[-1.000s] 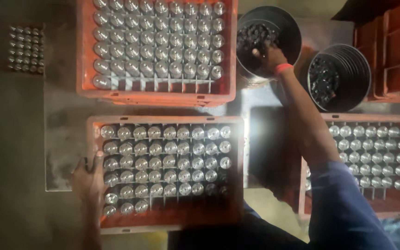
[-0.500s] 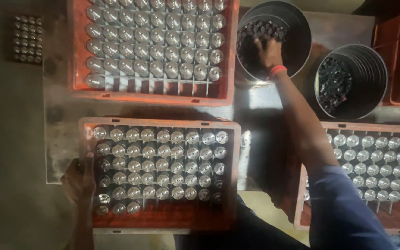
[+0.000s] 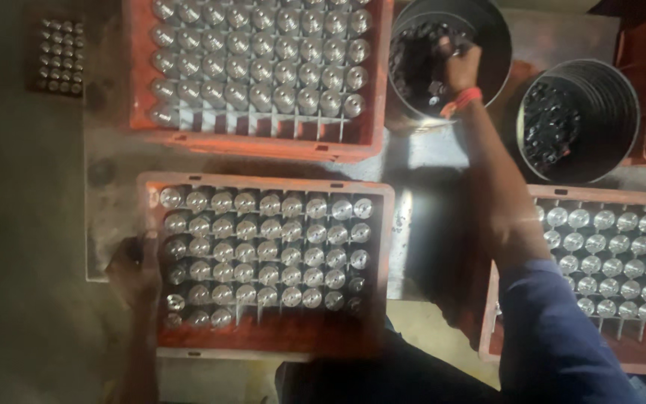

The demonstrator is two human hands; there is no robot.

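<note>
An orange crate in front of me holds several rows of shiny round metal parts standing in a grid. My left hand grips the crate's left rim. My right hand, with an orange band at the wrist, reaches into a dark round bucket of small dark pieces; its fingers are curled among them, and what they hold is hidden.
A second orange crate of metal parts lies behind the near one. A third crate sits at the right. Another dark bucket of dark pieces stands right of the first. A small block of parts lies far left.
My right hand stays in the bucket and has shifted slightly among the dark pieces. My left hand keeps its hold on the crate rim. The view has drifted a little.
</note>
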